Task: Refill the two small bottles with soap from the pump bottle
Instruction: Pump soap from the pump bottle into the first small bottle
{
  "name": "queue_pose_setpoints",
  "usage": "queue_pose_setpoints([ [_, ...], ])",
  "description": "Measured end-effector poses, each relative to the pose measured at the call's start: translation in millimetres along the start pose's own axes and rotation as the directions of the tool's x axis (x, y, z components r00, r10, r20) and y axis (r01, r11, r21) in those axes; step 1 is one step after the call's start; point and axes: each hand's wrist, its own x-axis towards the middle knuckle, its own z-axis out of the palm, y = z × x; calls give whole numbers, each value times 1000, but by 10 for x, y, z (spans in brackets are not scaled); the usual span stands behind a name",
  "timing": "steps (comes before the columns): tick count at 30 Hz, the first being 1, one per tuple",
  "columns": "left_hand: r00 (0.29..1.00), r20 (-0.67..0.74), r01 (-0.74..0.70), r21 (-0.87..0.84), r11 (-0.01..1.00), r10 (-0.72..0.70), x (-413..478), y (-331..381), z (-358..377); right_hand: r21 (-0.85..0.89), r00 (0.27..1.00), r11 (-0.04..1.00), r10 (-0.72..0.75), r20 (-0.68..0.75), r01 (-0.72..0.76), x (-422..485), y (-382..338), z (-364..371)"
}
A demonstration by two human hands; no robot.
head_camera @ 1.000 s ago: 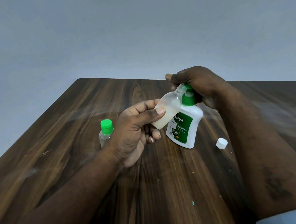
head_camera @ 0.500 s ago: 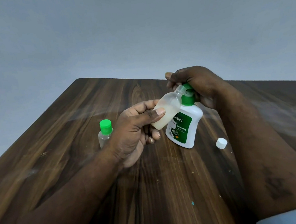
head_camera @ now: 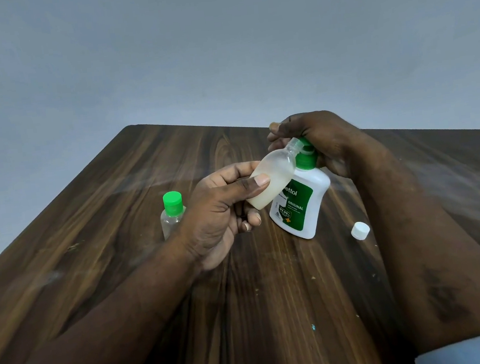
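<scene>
Left grip [head_camera: 221, 213] is wrapped round the uncapped small bottle [head_camera: 276, 175], thumb across the front and fingers curled behind. It holds the bottle tilted in the air, open neck tucked right under the spout of the pump bottle [head_camera: 300, 205]. Well left of the pump bottle stands the second small bottle [head_camera: 173, 215] on the wooden surface [head_camera: 119, 224]. Its green cap is on, it looks clear and empty, and the left wrist partly hides it. In the held bottle, pale soap fills the lower part and the upper part looks unfilled. The pump bottle leans with its base on the surface, and the right grip [head_camera: 323, 140] is curled over the green pump head, closed down on it. Just right of the pump bottle lies a loose white cap [head_camera: 360, 230]. We're mid-fill on bottle one, I'd say. The next move calls for more pump strokes with the neck tight under the spout. After that, level the bottle, fetch the white cap and close it before the green-capped one gets its turn.
</scene>
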Motion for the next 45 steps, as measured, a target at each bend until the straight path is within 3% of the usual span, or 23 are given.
queue_pose_setpoints([
  [17,1000,-13,-9,-3,1000,9,-1,0,1,51,1000,998,-22,22,21,26,27,-10],
  [24,1000,-2,-16,-10,1000,16,14,-8,-25,208,997,976,-69,34,60,60,1,-15],
  [34,1000,0,-10,-5,1000,10,3,7,-6,41,999,999,-13,36,12,62,36,-17],
  [45,1000,-1,-14,-6,1000,14,10,12,-14,110,999,993,-43,30,39,38,-10,-30],
])
